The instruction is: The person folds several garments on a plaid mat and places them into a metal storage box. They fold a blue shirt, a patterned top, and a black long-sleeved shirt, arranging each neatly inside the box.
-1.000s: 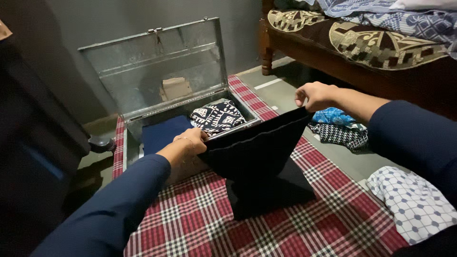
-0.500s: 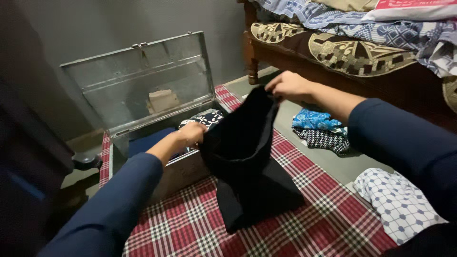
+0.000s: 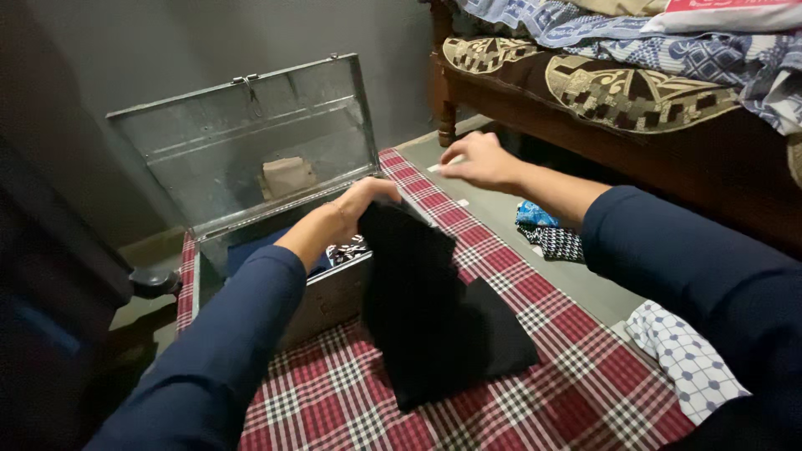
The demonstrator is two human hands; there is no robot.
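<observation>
Nearest the camera, on the red plaid cloth [image 3: 535, 392], a black garment [image 3: 434, 309] lies half folded, its lower part flat and its upper edge lifted; it looks soft, limp and light, best pinched at a folded edge; the left hand [image 3: 359, 205] is closed on that top edge, by the rim of the open grey metal trunk [image 3: 251, 159]; the right hand [image 3: 476, 160] hovers beyond, fingers loosely spread, holding nothing; farther off, a wooden bed [image 3: 585, 92] carries patterned covers.
</observation>
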